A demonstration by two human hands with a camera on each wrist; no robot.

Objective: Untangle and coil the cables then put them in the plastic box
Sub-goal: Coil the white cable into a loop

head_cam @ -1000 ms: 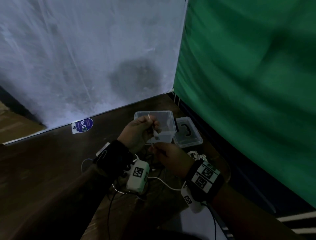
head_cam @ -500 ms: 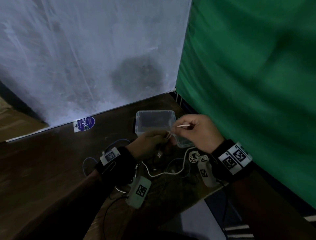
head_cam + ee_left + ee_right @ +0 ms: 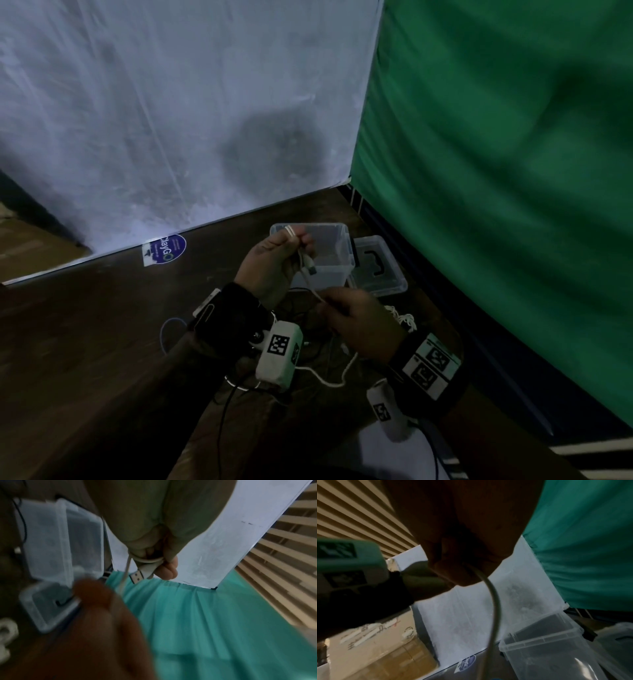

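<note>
A white USB cable (image 3: 310,279) is looped round the fingers of my left hand (image 3: 277,260), which grips the coil in front of the clear plastic box (image 3: 339,240). The cable's USB plug (image 3: 137,576) hangs from that hand. My right hand (image 3: 356,318) pinches the same cable (image 3: 494,601) just below; its slack trails down to the dark wooden table (image 3: 102,325). Beneath both hands lie tangled black cables (image 3: 308,308), and a bundled white cable (image 3: 406,318) lies right of them.
The box's clear lid (image 3: 376,270) lies to the right of the box, against a green curtain (image 3: 496,205). A white sheet (image 3: 171,120) hangs behind the table, with a round blue sticker (image 3: 168,248) at its foot. A thin blue loop (image 3: 168,334) lies left of my left wrist.
My right hand has come down and left from over the box to just below the left hand. My left hand has risen, and the cable is wrapped round its fingers.
</note>
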